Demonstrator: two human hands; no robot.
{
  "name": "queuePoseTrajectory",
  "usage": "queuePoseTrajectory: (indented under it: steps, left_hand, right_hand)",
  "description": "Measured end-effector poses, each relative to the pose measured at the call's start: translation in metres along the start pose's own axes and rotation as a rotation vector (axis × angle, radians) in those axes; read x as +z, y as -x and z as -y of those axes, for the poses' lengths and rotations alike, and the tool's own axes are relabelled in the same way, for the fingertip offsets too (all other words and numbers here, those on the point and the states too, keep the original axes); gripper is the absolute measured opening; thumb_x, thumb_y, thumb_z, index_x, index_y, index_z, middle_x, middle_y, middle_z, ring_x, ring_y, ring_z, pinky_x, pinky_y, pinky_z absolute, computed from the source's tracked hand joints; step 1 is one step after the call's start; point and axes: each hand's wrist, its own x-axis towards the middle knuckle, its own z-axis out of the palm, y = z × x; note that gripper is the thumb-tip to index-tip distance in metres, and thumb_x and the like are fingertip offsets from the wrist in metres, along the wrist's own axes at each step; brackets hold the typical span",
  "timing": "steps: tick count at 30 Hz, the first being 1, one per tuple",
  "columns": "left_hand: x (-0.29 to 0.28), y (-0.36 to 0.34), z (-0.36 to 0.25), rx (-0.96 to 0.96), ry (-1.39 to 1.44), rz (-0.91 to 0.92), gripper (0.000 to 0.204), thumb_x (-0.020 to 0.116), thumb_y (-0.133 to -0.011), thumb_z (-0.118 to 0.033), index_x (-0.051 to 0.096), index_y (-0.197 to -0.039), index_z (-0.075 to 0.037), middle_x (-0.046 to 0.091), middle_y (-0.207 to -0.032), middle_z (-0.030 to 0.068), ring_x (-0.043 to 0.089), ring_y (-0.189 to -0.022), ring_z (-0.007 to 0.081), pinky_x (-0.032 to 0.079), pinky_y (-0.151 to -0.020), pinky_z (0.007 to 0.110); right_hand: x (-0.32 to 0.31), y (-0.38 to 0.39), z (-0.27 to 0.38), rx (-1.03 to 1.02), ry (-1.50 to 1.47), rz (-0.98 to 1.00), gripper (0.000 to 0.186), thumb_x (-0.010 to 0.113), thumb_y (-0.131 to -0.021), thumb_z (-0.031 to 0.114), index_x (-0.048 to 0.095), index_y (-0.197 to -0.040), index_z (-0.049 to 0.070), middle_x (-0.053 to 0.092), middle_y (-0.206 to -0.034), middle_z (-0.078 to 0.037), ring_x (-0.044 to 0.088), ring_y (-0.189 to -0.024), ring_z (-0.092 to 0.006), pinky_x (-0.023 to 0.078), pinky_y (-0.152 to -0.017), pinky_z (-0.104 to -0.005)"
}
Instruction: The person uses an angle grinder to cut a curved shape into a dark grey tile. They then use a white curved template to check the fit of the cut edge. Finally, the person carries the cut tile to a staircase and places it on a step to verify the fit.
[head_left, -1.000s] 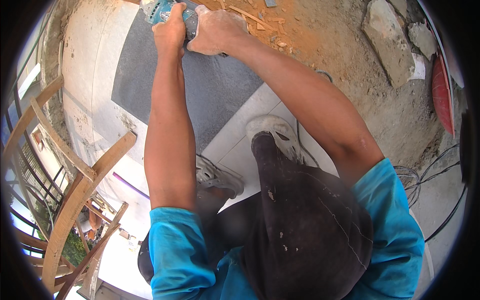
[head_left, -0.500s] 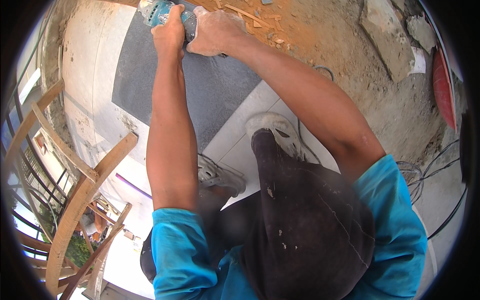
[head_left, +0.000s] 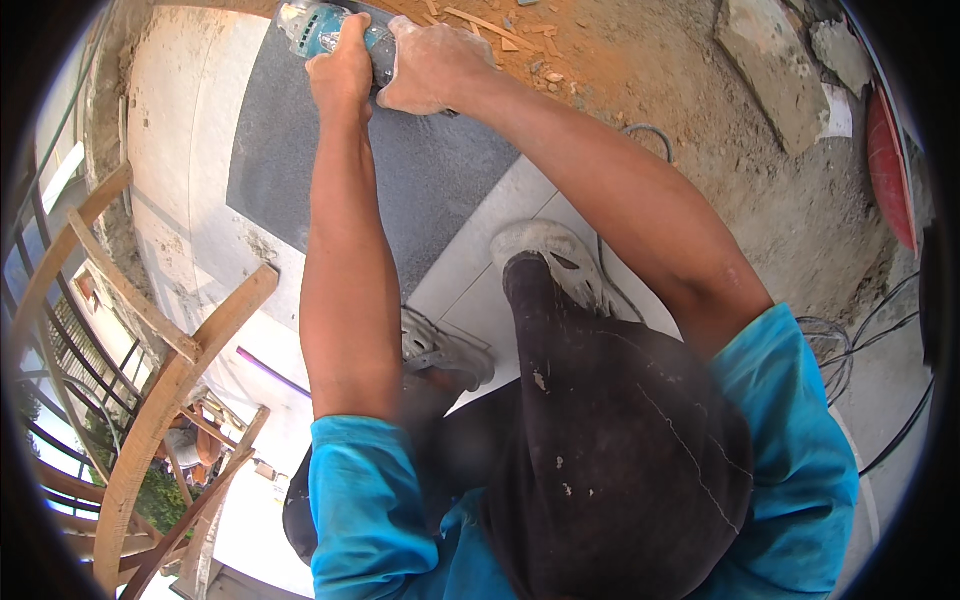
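Note:
Both of my hands are closed around a teal and dark power tool, which looks like an angle grinder [head_left: 320,30], at the top of the view. My left hand [head_left: 342,78] grips it behind its front end. Just to the right, my dusty right hand [head_left: 436,66] wraps the dark rear of the body. The tool is over the far part of a dark grey stone slab [head_left: 270,160], which lies on pale floor tiles [head_left: 470,255]. The working end is cut off or too unclear to tell whether it touches the slab.
At the left stands a wooden frame [head_left: 150,440] with curved bars. Wood scraps [head_left: 510,42] litter the orange dirt ahead. Broken concrete slabs [head_left: 765,75] lie at the upper right. A cable [head_left: 605,265] runs beside my right shoe [head_left: 550,260]; more cables [head_left: 835,355] coil at right.
The whole view has shifted slightly. My hands keep the same grip on the angle grinder, which has hardly moved over the slab.

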Motion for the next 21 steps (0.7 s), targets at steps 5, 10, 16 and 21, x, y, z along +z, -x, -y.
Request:
queuePoseTrajectory:
  steps: [5,10,16,21]
  left_hand:
    - [0.000,0.001,0.002,0.003,0.001,0.004,0.056,0.073,-0.078,-0.037,0.066,-0.105,0.011,0.066,-0.092,0.0113,0.062,-0.079,0.0197,0.048,-0.069,0.034]
    - [-0.004,0.006,-0.002,-0.032,0.024,0.133,0.096,0.074,-0.071,-0.047,0.041,-0.128,0.023,0.055,-0.124,0.0290,0.057,-0.113,0.0315,0.045,-0.097,0.036]
    - [-0.002,0.014,-0.005,-0.043,0.051,0.135,0.093,0.074,-0.071,-0.045,0.042,-0.127,0.023,0.055,-0.122,0.0274,0.057,-0.111,0.0295,0.045,-0.096,0.035]
    - [-0.001,0.016,-0.004,-0.034,0.025,0.093,0.079,0.074,-0.074,-0.042,0.049,-0.119,0.018,0.059,-0.110,0.0199,0.057,-0.098,0.0247,0.045,-0.085,0.035]
  right_hand:
    - [-0.002,0.003,0.000,0.006,-0.004,0.015,0.073,0.074,-0.066,0.034,0.054,-0.129,0.006,0.072,-0.101,-0.018,0.071,-0.098,-0.0337,0.057,-0.084,-0.0468]
    - [-0.001,0.006,-0.002,0.013,0.007,0.009,0.076,0.074,-0.066,0.034,0.053,-0.133,0.006,0.072,-0.103,-0.019,0.070,-0.101,-0.0341,0.057,-0.087,-0.0466]
    - [-0.002,0.009,-0.005,0.012,-0.006,0.024,0.079,0.074,-0.067,0.034,0.051,-0.138,0.006,0.071,-0.107,-0.020,0.069,-0.104,-0.0344,0.056,-0.089,-0.0457]
    - [-0.005,0.013,-0.006,0.008,-0.026,0.043,0.081,0.073,-0.069,0.035,0.050,-0.140,0.005,0.071,-0.109,-0.019,0.068,-0.106,-0.0339,0.055,-0.090,-0.0450]
